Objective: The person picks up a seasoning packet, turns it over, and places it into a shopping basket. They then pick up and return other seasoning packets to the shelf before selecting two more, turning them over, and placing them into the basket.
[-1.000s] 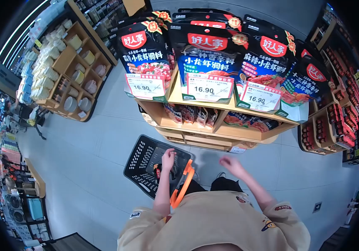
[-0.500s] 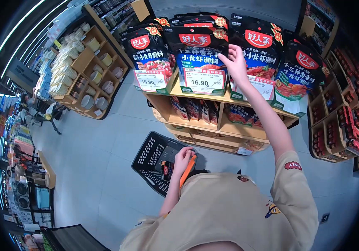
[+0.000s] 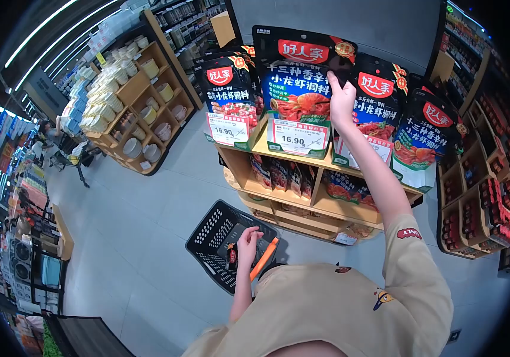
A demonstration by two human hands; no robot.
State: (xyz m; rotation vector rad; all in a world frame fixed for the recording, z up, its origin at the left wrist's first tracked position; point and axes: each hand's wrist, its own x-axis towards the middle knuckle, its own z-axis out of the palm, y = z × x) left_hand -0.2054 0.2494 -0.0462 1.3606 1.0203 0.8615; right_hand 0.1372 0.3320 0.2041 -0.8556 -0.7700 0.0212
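Note:
My right hand (image 3: 342,98) has its thumb on the front right edge of a black and blue crawfish seasoning packet (image 3: 296,104), its fingers hidden behind. This packet stands higher than its neighbours, with its lower end behind a 16.90 price card (image 3: 295,138). More packets flank it: one at the left (image 3: 230,92) and others at the right (image 3: 377,98), partly covered by my right hand and forearm. Over the black shopping basket (image 3: 207,229), my left hand (image 3: 248,244) is loosely open, beside the orange basket handle (image 3: 263,259). A dark packet (image 3: 232,256) lies inside the basket.
The wooden display shelf (image 3: 350,205) holds several more packets (image 3: 282,174) on its lower level. Another wooden unit (image 3: 139,113) with bowls and pale packs stands at the left. Shelves of red-capped goods (image 3: 487,208) stand at the right. Grey tiled floor (image 3: 148,238) surrounds the basket.
My right hand has closed on the middle packet's edge, and that packet has risen above the row. My left hand's fingers have loosened over the basket. The view has shifted slightly.

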